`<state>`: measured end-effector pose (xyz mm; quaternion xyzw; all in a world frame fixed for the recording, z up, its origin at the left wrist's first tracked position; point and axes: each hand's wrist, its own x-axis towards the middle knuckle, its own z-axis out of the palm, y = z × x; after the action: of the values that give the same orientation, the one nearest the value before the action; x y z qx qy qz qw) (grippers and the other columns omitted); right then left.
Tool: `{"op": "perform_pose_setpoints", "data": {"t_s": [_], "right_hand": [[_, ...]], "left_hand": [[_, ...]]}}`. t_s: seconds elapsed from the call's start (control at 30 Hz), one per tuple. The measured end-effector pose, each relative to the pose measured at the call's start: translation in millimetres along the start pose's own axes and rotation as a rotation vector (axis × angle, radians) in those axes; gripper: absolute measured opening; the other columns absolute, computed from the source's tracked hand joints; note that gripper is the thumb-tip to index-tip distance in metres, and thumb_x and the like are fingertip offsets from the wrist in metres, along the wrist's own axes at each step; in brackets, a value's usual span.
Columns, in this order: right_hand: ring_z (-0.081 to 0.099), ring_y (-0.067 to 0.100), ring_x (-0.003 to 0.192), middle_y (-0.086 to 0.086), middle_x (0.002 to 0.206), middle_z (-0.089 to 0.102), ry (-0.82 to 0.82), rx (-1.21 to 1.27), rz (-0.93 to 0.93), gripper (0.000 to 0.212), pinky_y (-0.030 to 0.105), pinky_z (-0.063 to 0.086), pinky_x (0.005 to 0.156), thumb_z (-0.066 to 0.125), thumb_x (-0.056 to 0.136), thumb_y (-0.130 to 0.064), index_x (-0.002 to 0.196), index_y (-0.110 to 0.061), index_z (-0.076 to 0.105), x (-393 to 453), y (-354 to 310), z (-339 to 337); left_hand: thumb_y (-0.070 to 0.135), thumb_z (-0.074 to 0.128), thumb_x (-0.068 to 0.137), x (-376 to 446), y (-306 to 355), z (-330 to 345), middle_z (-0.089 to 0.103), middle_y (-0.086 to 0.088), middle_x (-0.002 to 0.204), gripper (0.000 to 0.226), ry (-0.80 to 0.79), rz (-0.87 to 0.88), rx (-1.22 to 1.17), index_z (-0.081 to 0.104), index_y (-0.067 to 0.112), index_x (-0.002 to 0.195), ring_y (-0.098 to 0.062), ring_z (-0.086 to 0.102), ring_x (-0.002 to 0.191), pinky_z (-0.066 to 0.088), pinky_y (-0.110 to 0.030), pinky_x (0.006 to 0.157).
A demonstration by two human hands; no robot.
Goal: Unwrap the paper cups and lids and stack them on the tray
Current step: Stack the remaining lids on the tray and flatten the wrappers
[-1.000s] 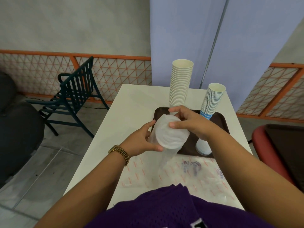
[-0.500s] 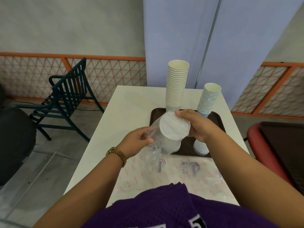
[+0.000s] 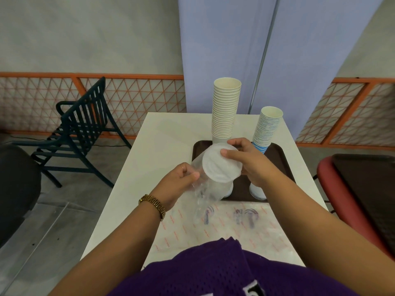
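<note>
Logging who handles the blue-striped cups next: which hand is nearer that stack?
Right. The right hand is just in front of the blue-striped cup stack, nearly touching its base; the left hand is farther left, pulling the plastic wrap.

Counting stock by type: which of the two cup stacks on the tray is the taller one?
The plain cream cup stack at the tray's far left is taller. The other, the blue-patterned cup stack to its right, is shorter.

Soft, even daylight with faint shadows; wide-angle bending warps the frame edges, and detail looks slightly soft, perhaps from compression.
</note>
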<state>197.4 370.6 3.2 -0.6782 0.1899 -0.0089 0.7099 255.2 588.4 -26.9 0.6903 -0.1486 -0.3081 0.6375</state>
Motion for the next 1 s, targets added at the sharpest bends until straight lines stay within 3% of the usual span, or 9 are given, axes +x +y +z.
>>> {"op": "perform_pose_setpoints", "data": {"t_s": [0.13,0.2,0.3,0.37,0.43,0.5,0.57,0.73,1.0], "right_hand": [[0.065,0.025,0.098,0.009,0.111,0.066,-0.021,0.266,0.101,0.064,0.046,0.054,0.079,0.078,0.075,-0.033,0.129,-0.007,0.054,-1,3,0],[0.065,0.028,0.099,0.010,0.109,0.068,-0.026,0.386,0.138,0.047,0.050,0.054,0.083,0.072,0.081,-0.030,0.122,-0.010,0.061,-4,1,0],[0.064,0.033,0.112,0.010,0.119,0.069,0.010,0.462,0.226,0.040,0.058,0.051,0.092,0.067,0.086,-0.031,0.123,-0.017,0.061,-5,3,2],[0.063,0.031,0.115,0.008,0.120,0.069,0.029,0.379,0.243,0.042,0.058,0.050,0.095,0.070,0.084,-0.034,0.123,-0.018,0.062,-4,4,8],[0.064,0.029,0.110,0.007,0.113,0.071,0.047,0.296,0.253,0.031,0.056,0.050,0.095,0.070,0.086,-0.033,0.113,-0.018,0.064,-6,3,17],[0.064,0.027,0.101,0.005,0.107,0.070,0.070,0.238,0.250,0.023,0.051,0.053,0.091,0.069,0.088,-0.033,0.107,-0.020,0.064,-8,0,26],[0.065,0.026,0.100,0.006,0.110,0.069,0.086,0.190,0.260,0.029,0.048,0.056,0.086,0.070,0.088,-0.035,0.111,-0.019,0.063,-7,-1,34],[0.066,0.031,0.103,0.009,0.115,0.069,0.046,0.210,0.381,0.043,0.043,0.057,0.070,0.071,0.085,-0.042,0.121,-0.019,0.062,-4,-6,47],[0.065,0.032,0.102,0.010,0.115,0.068,0.019,0.089,0.438,0.044,0.044,0.057,0.074,0.065,0.090,-0.047,0.123,-0.018,0.059,-1,-16,61]], "left_hand": [[-0.002,0.044,0.098,-3,2,0,0.072,-0.008,0.096,0.027,-0.072,-0.008,-0.206,0.043,0.014,0.077,-0.019,0.071,0.094,0.054,-0.030,0.082],[-0.004,0.041,0.098,-4,2,-2,0.071,-0.012,0.110,0.029,-0.096,-0.009,-0.306,0.041,0.015,0.076,-0.025,0.069,0.101,0.054,-0.030,0.080],[-0.007,0.045,0.095,-1,-3,-3,0.067,-0.013,0.107,0.026,-0.012,-0.041,-0.328,0.043,0.015,0.081,-0.026,0.071,0.094,0.055,-0.037,0.085],[-0.006,0.055,0.082,2,-6,-4,0.057,-0.012,0.123,0.027,0.012,-0.050,-0.225,0.048,0.018,0.094,-0.026,0.066,0.099,0.049,-0.046,0.094],[0.005,0.065,0.070,2,-4,-2,0.044,0.001,0.139,0.059,-0.062,-0.038,-0.183,0.044,0.030,0.120,-0.022,0.056,0.116,0.049,-0.045,0.098],[0.021,0.079,0.063,1,-1,3,0.030,0.013,0.146,0.099,-0.138,-0.014,-0.084,0.023,0.043,0.141,-0.016,0.043,0.129,0.044,-0.042,0.106],[0.036,0.087,0.055,2,0,11,0.022,0.013,0.149,0.118,-0.095,0.049,0.108,0.008,0.055,0.141,-0.013,0.034,0.134,0.039,-0.040,0.111],[0.024,0.093,0.059,3,2,15,0.027,0.011,0.145,0.115,0.076,0.175,0.185,0.011,0.068,0.126,-0.016,0.037,0.132,0.044,-0.043,0.107],[0.014,0.090,0.062,0,2,5,0.029,0.010,0.141,0.117,0.061,0.194,0.196,0.010,0.048,0.139,-0.015,0.038,0.131,0.044,-0.039,0.107]]}}
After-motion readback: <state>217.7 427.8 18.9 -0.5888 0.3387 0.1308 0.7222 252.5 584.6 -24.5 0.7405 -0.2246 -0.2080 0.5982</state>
